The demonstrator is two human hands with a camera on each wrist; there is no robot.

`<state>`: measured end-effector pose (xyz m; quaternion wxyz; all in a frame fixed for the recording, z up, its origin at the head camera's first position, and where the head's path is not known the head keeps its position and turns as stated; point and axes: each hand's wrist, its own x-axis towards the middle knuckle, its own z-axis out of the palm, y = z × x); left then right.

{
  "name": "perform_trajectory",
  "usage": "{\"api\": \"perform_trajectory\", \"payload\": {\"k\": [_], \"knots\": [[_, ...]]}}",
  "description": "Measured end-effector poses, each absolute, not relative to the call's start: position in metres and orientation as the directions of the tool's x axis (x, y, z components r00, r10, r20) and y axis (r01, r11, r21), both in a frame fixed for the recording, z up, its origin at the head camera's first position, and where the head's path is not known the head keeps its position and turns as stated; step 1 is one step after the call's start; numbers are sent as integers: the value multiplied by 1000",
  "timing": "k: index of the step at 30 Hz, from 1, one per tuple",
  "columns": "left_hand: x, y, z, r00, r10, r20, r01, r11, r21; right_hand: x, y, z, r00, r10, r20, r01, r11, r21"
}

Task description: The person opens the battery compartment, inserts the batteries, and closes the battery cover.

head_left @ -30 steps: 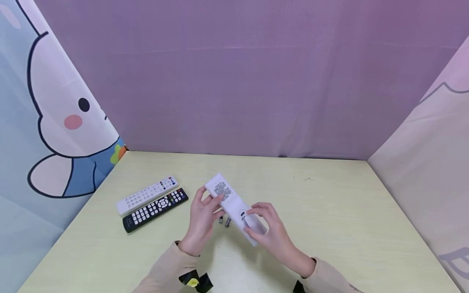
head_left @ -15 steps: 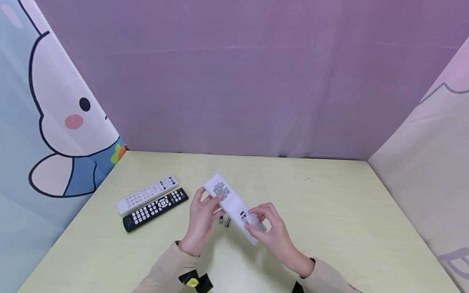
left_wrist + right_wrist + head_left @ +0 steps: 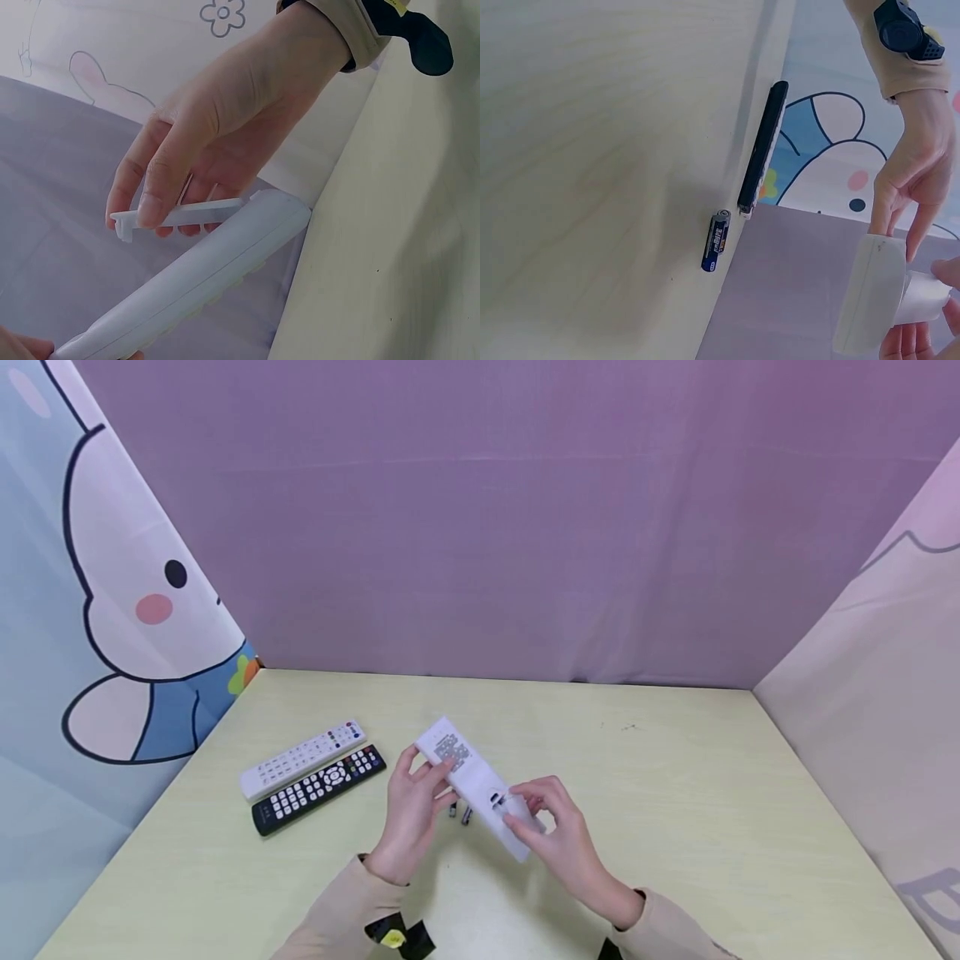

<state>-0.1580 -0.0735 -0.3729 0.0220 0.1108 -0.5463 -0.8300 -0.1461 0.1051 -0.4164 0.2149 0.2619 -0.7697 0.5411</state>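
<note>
A white remote control [image 3: 472, 777] is held face down above the table, its printed label and part of its battery compartment [image 3: 497, 797] showing. My left hand [image 3: 411, 810] grips it near the far end, thumb on the back. My right hand [image 3: 562, 839] pinches the white battery cover [image 3: 184, 216] between thumb and fingers. In the left wrist view, the cover stands tilted up from the remote, its clip end apart and its other end close to the remote's end; I cannot tell if they touch there. Blue batteries [image 3: 716, 241] lie on the table behind the remote.
To the left lie a white remote [image 3: 303, 760] and a black remote [image 3: 318, 789], side by side, buttons up. The pale table [image 3: 712, 818] ends at a purple cloth [image 3: 510, 527] at the back. Printed cloth panels [image 3: 150, 568] stand at both sides.
The cover has been lifted from the back of the remote, with my right fingers rising slightly to the right. More of the battery compartment shows. My left hand barely moves.
</note>
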Motion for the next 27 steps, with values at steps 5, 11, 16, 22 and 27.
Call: {"api": "perform_trajectory", "payload": {"k": [5, 11, 16, 22, 27], "knots": [[-159, -76, -373, -973, -157, -169, -91, -410, 908, -145, 106, -412, -800, -164, 577, -599, 244, -763], [-159, -80, -373, -970, -160, -182, -102, -412, 906, -149, 111, -410, -841, -157, 517, -539, 177, -823], [-160, -84, -373, -968, -167, -190, -104, -422, 901, -155, 117, -410, -847, -150, 510, -530, 173, -830], [-160, -92, -375, -962, -184, -201, -108, -419, 901, -162, 127, -412, -849, -158, 504, -528, 222, -820], [-160, -101, -376, -959, -195, -206, -111, -412, 905, -167, 137, -415, -850, -183, 493, -526, 290, -799]]}}
